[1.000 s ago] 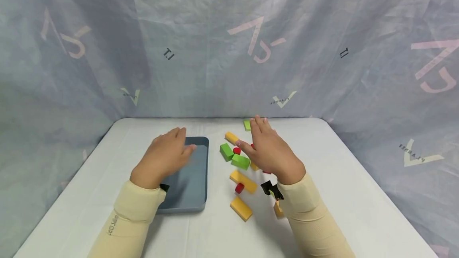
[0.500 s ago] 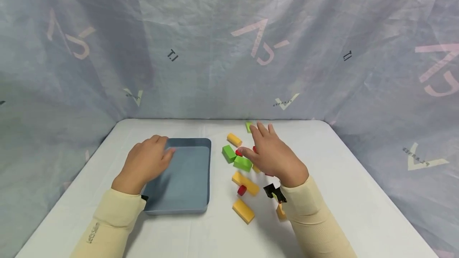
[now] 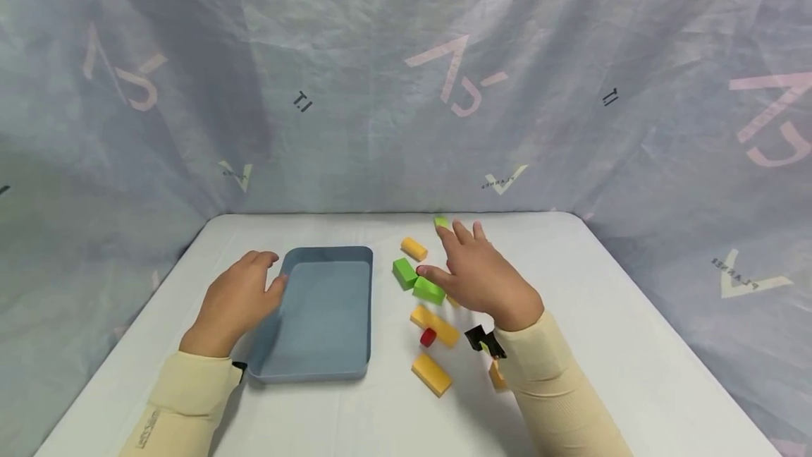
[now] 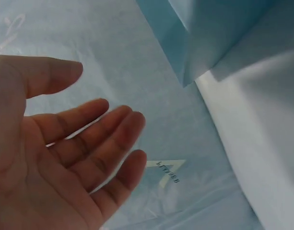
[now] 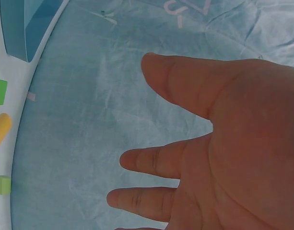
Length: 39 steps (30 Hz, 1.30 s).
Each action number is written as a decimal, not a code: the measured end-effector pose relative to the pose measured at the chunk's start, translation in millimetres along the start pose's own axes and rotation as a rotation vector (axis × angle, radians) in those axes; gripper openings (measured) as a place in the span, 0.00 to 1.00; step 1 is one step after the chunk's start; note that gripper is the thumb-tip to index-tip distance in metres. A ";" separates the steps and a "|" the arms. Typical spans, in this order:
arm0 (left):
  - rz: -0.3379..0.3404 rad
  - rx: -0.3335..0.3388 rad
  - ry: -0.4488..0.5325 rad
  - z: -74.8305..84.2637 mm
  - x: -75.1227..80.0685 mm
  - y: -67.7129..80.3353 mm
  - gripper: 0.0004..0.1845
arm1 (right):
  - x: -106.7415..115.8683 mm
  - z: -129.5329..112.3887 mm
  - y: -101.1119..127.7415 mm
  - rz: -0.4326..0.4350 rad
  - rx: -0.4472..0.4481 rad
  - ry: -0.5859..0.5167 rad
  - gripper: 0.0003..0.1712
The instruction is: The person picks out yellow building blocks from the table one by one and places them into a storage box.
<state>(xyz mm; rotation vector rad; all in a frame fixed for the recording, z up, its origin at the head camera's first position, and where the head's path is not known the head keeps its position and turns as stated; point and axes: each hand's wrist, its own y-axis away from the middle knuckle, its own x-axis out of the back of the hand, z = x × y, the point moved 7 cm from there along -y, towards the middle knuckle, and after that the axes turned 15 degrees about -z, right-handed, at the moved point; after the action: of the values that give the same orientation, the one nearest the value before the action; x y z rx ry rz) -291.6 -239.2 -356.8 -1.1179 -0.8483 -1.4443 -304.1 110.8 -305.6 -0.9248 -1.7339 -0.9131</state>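
My left hand (image 3: 241, 291) hovers open beside the left rim of an empty blue tray (image 3: 304, 374), thumb near the rim; the left wrist view shows its palm (image 4: 65, 143) bare, fingers straight, and a corner of the tray (image 4: 204, 33). My right hand (image 3: 476, 273) is spread, palm down, over a scatter of blocks and holds nothing; its palm (image 5: 223, 143) is bare in the right wrist view. Its thumb is just above a green block (image 3: 429, 290). Another green block (image 3: 404, 272) and a yellow cylinder (image 3: 414, 248) lie to its left.
Near my right forearm lie a long yellow block (image 3: 433, 324), a red cylinder (image 3: 428, 337), a yellow block (image 3: 431, 374) and an orange block (image 3: 497, 376) partly under my sleeve. A small green block (image 3: 440, 221) sits near the white table's (image 3: 609, 344) far edge. Cloth walls surround the table.
My left hand has moved left, from over the tray to beside its left rim. My right hand stayed over the blocks, shifting slightly.
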 end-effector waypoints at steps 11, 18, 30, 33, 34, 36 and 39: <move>-0.203 0.079 0.035 -23.9 -25.9 -3.8 0.28 | -1.2 1.9 2.2 -0.027 -0.018 0.002 0.48; -0.276 0.079 0.032 -24.3 -33.1 -1.4 0.31 | -3.3 6.0 1.6 -0.033 -0.045 0.011 0.46; -0.284 0.084 -0.014 -27.7 -41.5 -1.6 0.23 | -6.9 7.9 0.4 -0.102 -0.086 0.026 0.41; -0.284 0.082 -0.017 -26.9 -42.4 -1.6 0.21 | -7.8 8.6 -1.0 -0.113 -0.088 0.034 0.39; -0.283 0.080 -0.018 -26.8 -42.5 -1.5 0.21 | -8.4 8.9 -1.7 -0.118 -0.088 0.040 0.38; -0.278 0.075 -0.015 -26.7 -42.6 -0.9 0.21 | -9.5 8.8 -3.2 -0.129 -0.080 0.053 0.36; -0.272 0.064 -0.003 -26.4 -42.9 0.1 0.19 | -11.3 9.6 -5.4 -0.146 -0.072 0.059 0.33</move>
<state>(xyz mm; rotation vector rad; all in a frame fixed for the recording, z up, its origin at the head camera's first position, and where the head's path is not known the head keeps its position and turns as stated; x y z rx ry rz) -297.0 -250.4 -405.6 -0.9845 -1.0731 -1.6250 -309.4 114.7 -320.0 -0.8175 -1.7449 -1.0933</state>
